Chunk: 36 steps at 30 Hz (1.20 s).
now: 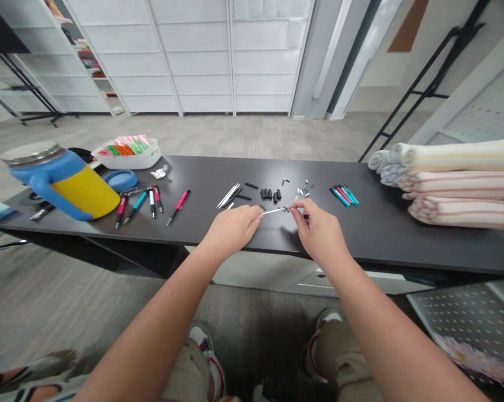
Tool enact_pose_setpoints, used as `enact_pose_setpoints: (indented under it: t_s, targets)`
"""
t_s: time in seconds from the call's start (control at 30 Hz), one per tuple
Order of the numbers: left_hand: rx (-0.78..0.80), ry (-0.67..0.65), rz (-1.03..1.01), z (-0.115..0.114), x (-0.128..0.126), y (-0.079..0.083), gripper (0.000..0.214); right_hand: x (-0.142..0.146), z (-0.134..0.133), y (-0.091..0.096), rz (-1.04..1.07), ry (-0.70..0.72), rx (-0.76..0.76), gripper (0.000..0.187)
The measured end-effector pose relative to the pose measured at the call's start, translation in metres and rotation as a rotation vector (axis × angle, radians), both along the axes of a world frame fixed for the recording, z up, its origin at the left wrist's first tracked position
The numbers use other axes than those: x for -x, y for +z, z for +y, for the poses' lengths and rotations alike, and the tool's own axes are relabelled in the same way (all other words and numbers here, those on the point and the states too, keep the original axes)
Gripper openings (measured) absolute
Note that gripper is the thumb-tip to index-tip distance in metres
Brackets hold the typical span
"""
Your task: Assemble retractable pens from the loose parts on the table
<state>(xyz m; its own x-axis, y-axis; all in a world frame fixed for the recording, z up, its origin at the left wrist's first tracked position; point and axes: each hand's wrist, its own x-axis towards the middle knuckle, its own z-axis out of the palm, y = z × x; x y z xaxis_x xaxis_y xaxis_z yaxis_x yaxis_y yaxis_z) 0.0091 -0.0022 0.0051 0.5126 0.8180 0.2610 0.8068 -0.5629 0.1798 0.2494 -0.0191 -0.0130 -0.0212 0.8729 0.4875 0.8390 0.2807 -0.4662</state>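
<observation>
My left hand (234, 228) is closed, pinching a thin white pen refill (272, 211) that points right. At the refill's right end sits a small silvery pen part (286, 209), gripped by the fingertips of my right hand (321, 228). A bit of something black shows between the right fingers; I cannot make out what it is. Just beyond the hands lie white refills (227, 196), thin black tubes (244, 197), short black grips (270, 194) and small silvery pieces (305, 188). Teal and red pen barrels (344, 195) rest to the right.
On the dark desk (385, 223), a red pen (178, 206) and several assembled pens (138, 205) lie left. Behind them stand a blue and yellow mug (73, 187), a blue lid (121, 180) and a white basket (128, 161) of colourful packets. Rolled striped cloths (465, 184) are stacked right.
</observation>
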Motion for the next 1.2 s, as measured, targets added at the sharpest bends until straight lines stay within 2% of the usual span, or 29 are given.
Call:
enact_pose_setpoints:
  t_s: [0.27, 0.6, 1.2]
  targets:
    - [-0.004, 0.001, 0.019, 0.0007, -0.0009, 0.0016, 0.035, 0.0018, -0.0001, -0.0005, -0.06, 0.081, -0.022, 0.019]
    - [0.012, -0.012, -0.01, 0.0016, -0.0001, 0.0003, 0.033, 0.0022, 0.0001, 0.0021, -0.038, 0.019, 0.026, 0.017]
    - [0.028, -0.008, -0.009, 0.0005, -0.0007, 0.0038, 0.033, 0.0025, 0.0, 0.0023, -0.051, 0.064, 0.013, 0.019]
